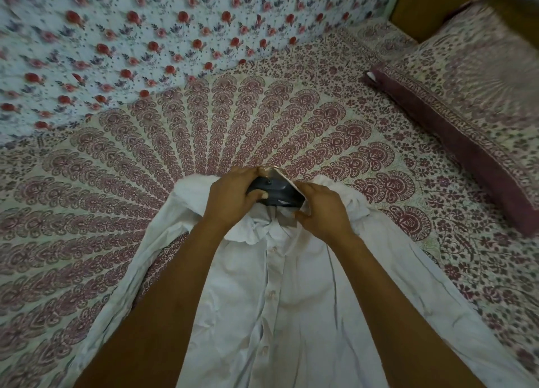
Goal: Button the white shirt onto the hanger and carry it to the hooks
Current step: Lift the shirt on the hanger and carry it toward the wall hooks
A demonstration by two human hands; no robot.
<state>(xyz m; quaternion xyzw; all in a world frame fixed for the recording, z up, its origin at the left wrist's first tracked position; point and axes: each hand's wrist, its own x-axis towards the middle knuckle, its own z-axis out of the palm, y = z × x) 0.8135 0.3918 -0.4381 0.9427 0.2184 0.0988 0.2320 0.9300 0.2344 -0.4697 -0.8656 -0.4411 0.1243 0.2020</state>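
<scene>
Surface: bed under a maroon-and-cream printed spread [122,183]; work done on top of it.
Far left: rose-print cloth [87,37] rising behind the bed.
Left hand [233,195]: fingers curled round the hanger, thumb pressed on its dark body.
Hanger [274,193]: dark, at the collar opening, a pale shiny strip along its upper edge; the arms were hidden under cloth.
White shirt [280,300]: lay front-up on the spread, collar away from the person, sleeves spread to either side. Placket looked closed down the front, with buttons showing; the collar was bunched.
Right hand [323,210]: fingers curled, apparently pinching collar cloth just beside the hanger's right end; fingertips hidden, so exact hold uncertain.
Right: patterned pillow [466,119] against the bed's far side.
Hooks: not in view.
Stage (judged): seating the hanger in the shoulders; carry not begun.
Risk: a shoulder could slide off on lifting if the hanger sat crooked under the bunched collar; loose sleeves could drag and pull the shirt askew.
</scene>
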